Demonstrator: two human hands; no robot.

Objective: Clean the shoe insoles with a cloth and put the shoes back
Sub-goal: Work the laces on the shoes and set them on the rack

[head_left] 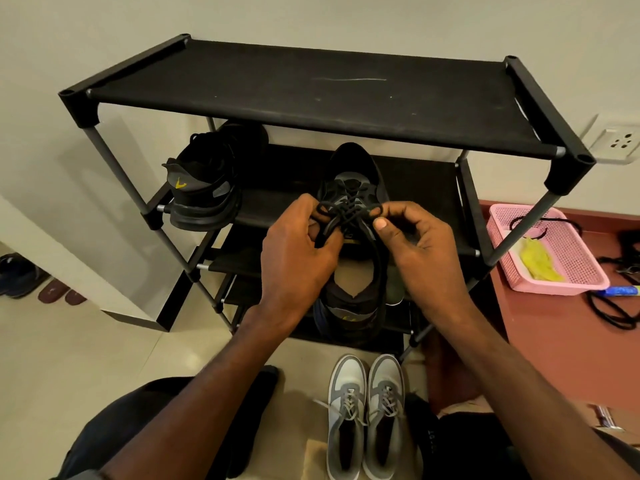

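Note:
A black sneaker [353, 181] lies toe-away on the second shelf of the black shoe rack [311, 95], its heel hanging over the front edge. My left hand [298, 251] and my right hand [415, 237] each pinch a loop of its black laces [349, 211] over the tongue. The tan insole [353, 275] shows inside the shoe opening. Its black mate [204, 181] stands tilted on the left of the same shelf. A yellow cloth [540, 265] lies in a pink basket [571, 237] at the right.
A pair of grey-and-white sneakers [367, 410] stands on the floor below my arms. Black cords [616, 306] and a blue tube [620, 291] lie on the reddish ledge by the basket. Slippers [52, 292] sit far left. A wall socket [620, 142] is at the right.

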